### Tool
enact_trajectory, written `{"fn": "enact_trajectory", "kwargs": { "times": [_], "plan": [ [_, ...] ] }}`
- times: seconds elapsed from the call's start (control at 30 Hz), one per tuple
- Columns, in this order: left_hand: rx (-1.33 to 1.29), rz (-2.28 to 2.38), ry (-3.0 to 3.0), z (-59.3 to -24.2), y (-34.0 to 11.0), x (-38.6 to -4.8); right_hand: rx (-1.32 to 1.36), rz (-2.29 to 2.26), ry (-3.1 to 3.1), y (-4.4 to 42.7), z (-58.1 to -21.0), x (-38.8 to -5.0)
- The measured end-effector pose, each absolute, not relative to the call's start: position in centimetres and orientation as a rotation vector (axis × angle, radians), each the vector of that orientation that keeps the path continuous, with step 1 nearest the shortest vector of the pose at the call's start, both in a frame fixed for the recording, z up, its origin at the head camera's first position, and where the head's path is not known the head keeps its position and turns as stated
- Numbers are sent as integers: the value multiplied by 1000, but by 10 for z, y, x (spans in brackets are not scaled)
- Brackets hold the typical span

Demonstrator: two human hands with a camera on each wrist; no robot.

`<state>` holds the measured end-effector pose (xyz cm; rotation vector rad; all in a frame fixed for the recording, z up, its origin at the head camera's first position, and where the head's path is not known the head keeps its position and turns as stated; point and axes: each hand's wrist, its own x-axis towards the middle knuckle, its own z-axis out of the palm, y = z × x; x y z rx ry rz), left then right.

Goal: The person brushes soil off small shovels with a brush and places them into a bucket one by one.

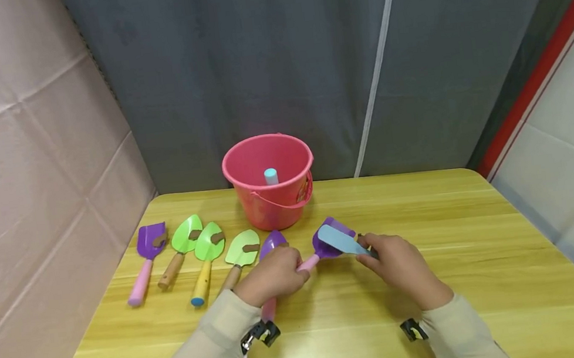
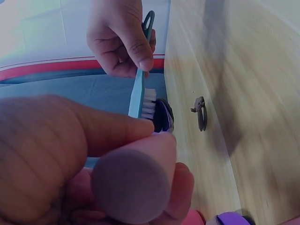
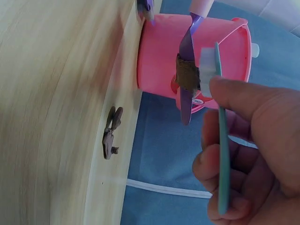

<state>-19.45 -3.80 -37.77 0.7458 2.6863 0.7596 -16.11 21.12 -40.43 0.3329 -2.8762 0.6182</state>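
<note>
My left hand (image 1: 275,275) grips the pink handle (image 1: 308,263) of a toy shovel, holding its purple blade (image 3: 186,49) up off the table. A brown clump (image 3: 187,75) sticks to that blade. In my right hand (image 1: 402,263) is a light-blue brush (image 1: 340,239), pinched by its handle. Its white bristles (image 3: 207,70) face the blade and appear to touch the clump in the right wrist view. From the head, the brush covers much of the blade. Brown pieces (image 3: 110,136) lie on the table near the hands.
A pink bucket (image 1: 272,213) stands at the back, with a light-blue cylinder end (image 1: 271,176) inside. Several shovels bearing brown bits line the left side, among them a purple one (image 1: 149,242) and a yellow-handled green one (image 1: 209,244). Another purple shovel (image 1: 271,242) lies partly under my left arm.
</note>
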Motion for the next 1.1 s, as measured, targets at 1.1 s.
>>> {"fn": "enact_trajectory", "kwargs": {
  "times": [1.1],
  "plan": [
    [740,783,2643,-383,-41,-192,516,584,-2844,217,-409,-163]
  ]
}}
